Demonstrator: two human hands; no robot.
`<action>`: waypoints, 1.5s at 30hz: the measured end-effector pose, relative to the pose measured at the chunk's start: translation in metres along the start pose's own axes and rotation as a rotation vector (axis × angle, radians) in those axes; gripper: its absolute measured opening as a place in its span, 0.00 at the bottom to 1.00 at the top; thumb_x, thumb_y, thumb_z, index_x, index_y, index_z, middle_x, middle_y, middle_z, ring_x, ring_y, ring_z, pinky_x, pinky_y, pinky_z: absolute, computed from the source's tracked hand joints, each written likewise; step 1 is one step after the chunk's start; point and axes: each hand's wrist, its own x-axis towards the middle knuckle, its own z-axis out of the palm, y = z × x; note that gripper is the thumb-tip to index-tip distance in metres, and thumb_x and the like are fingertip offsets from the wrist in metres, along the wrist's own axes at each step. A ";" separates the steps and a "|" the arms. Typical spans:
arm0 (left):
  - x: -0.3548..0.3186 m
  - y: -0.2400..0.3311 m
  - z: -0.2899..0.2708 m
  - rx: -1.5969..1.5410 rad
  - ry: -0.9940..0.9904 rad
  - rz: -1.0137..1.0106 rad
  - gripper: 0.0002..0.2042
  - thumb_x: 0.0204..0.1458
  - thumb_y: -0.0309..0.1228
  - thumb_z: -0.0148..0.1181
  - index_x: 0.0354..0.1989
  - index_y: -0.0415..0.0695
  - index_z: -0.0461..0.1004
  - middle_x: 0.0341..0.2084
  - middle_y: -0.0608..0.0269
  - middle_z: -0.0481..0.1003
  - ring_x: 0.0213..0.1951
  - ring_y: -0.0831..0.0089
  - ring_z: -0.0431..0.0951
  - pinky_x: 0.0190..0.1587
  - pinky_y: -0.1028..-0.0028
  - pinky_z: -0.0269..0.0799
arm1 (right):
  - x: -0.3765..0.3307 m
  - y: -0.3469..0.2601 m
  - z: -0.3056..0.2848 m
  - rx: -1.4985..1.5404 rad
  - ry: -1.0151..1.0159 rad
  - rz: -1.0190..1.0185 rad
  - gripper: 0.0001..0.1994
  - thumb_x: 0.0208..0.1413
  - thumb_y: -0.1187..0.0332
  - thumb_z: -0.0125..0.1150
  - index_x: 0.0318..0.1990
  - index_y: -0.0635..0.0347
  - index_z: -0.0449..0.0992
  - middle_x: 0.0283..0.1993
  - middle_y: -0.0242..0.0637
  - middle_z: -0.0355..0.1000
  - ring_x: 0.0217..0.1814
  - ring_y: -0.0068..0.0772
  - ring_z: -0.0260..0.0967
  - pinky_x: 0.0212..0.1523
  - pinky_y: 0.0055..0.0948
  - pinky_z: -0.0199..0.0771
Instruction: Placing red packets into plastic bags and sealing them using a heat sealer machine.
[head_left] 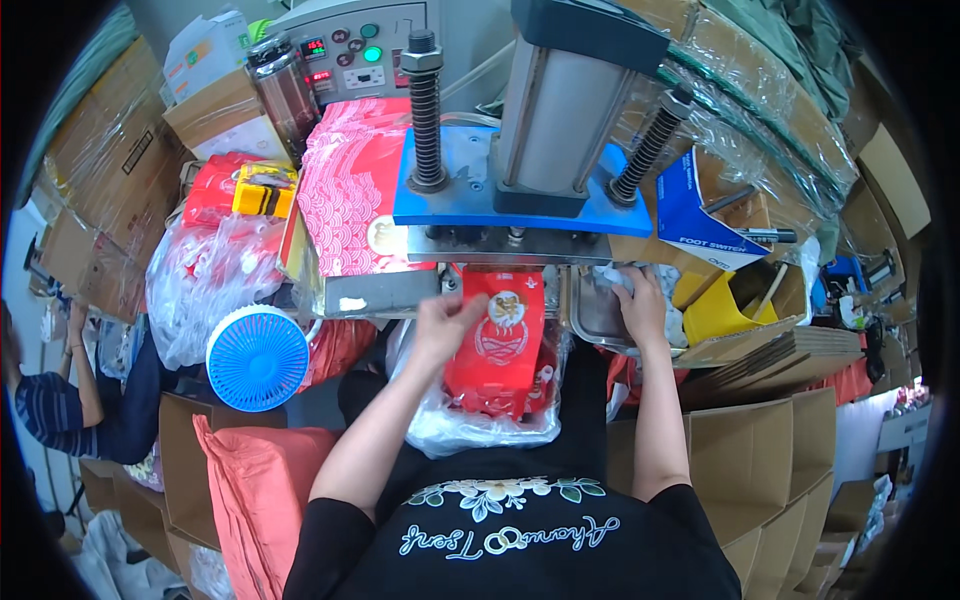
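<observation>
The red printed pouch (pixel 503 335) lies directly against the left hand (pixel 443 325), its long axis running away from the person toward the press, its far end just under the front edge of the blue press plate (pixel 500 200). The left hand is closed lightly on the pouch's near-left edge, fingers curled over the top face with the thumb side hidden, so it pinches rather than grasps the whole width. More red pouches sit below it in a clear plastic bag (pixel 470 425) on the person's lap, just under that same hand.

The right hand (pixel 640 305) is further from the pouch, off to its right and well apart from it, resting palm down with fingers spread flat on the metal bed (pixel 595 315) beside crumpled clear film; it holds nothing that I can make out. So the left hand is the nearer one by far, and the pouch points lengthwise into the gap under the plate.

To the left of the left hand stands a blue round fan (pixel 258 357), and beyond it a stack of red patterned sheets (pixel 345 190). A yellow folded carton (pixel 715 310) lies right of the right hand.
</observation>
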 end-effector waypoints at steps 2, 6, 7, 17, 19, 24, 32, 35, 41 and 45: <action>0.012 0.002 -0.029 0.186 0.254 0.320 0.17 0.56 0.36 0.65 0.48 0.36 0.80 0.36 0.53 0.83 0.36 0.66 0.83 0.38 0.71 0.74 | -0.002 -0.002 0.006 0.064 0.010 -0.006 0.18 0.52 0.74 0.63 0.52 0.60 0.76 0.53 0.51 0.74 0.57 0.59 0.68 0.57 0.47 0.68; 0.006 -0.012 -0.082 1.011 0.511 0.520 0.36 0.51 0.48 0.67 0.66 0.44 0.64 0.65 0.53 0.66 0.69 0.55 0.61 0.71 0.53 0.45 | -0.007 0.004 0.002 0.267 0.044 0.039 0.16 0.53 0.76 0.62 0.51 0.61 0.76 0.47 0.51 0.75 0.53 0.53 0.72 0.56 0.41 0.70; -0.005 -0.019 -0.090 1.046 0.406 0.446 0.38 0.50 0.49 0.67 0.68 0.45 0.62 0.68 0.56 0.63 0.71 0.56 0.56 0.73 0.50 0.37 | -0.008 0.006 -0.002 0.345 0.049 0.086 0.15 0.54 0.76 0.61 0.51 0.61 0.76 0.47 0.48 0.76 0.52 0.48 0.73 0.55 0.39 0.71; -0.045 -0.026 -0.097 1.133 0.265 0.593 0.28 0.50 0.37 0.68 0.62 0.51 0.71 0.65 0.57 0.67 0.65 0.59 0.67 0.71 0.46 0.42 | -0.021 -0.028 -0.030 0.870 -0.033 0.184 0.09 0.61 0.73 0.60 0.47 0.63 0.76 0.51 0.33 0.77 0.47 0.19 0.72 0.42 0.19 0.69; -0.045 -0.023 -0.101 1.050 0.236 0.610 0.31 0.49 0.34 0.68 0.64 0.50 0.68 0.66 0.57 0.66 0.66 0.59 0.66 0.71 0.49 0.45 | -0.021 -0.040 -0.024 1.015 -0.026 0.161 0.09 0.61 0.73 0.60 0.48 0.63 0.76 0.51 0.33 0.77 0.46 0.19 0.72 0.41 0.20 0.70; -0.041 -0.014 -0.130 0.949 0.214 0.700 0.19 0.45 0.23 0.64 0.50 0.45 0.79 0.52 0.59 0.78 0.56 0.59 0.75 0.58 0.60 0.66 | -0.031 -0.049 -0.019 0.899 -0.150 0.103 0.09 0.59 0.75 0.62 0.47 0.61 0.77 0.42 0.30 0.75 0.37 0.18 0.69 0.37 0.20 0.69; -0.069 -0.010 -0.048 0.094 0.146 0.396 0.04 0.54 0.24 0.67 0.36 0.36 0.82 0.29 0.69 0.79 0.32 0.83 0.74 0.37 0.78 0.68 | -0.046 -0.103 -0.055 0.769 -0.177 0.012 0.12 0.54 0.71 0.67 0.46 0.61 0.80 0.36 0.34 0.77 0.39 0.26 0.71 0.42 0.28 0.71; -0.078 -0.021 -0.017 0.194 0.092 0.198 0.03 0.51 0.21 0.68 0.32 0.35 0.82 0.29 0.65 0.79 0.31 0.80 0.75 0.36 0.77 0.69 | -0.042 -0.129 -0.071 0.636 -0.242 -0.279 0.11 0.53 0.70 0.68 0.44 0.60 0.82 0.37 0.40 0.79 0.40 0.35 0.72 0.44 0.31 0.72; -0.089 -0.039 0.000 0.133 -0.072 0.189 0.10 0.53 0.31 0.69 0.37 0.37 0.83 0.26 0.59 0.81 0.28 0.77 0.77 0.34 0.74 0.71 | -0.032 -0.147 -0.058 0.682 -0.669 -0.240 0.12 0.54 0.66 0.68 0.44 0.60 0.82 0.42 0.41 0.81 0.46 0.37 0.76 0.47 0.34 0.74; -0.072 -0.032 0.004 0.050 -0.105 0.030 0.13 0.57 0.35 0.67 0.39 0.34 0.82 0.27 0.60 0.82 0.29 0.83 0.77 0.35 0.75 0.73 | -0.031 -0.143 -0.040 0.825 -0.492 -0.140 0.18 0.55 0.68 0.68 0.52 0.62 0.79 0.48 0.38 0.80 0.44 0.26 0.75 0.46 0.27 0.74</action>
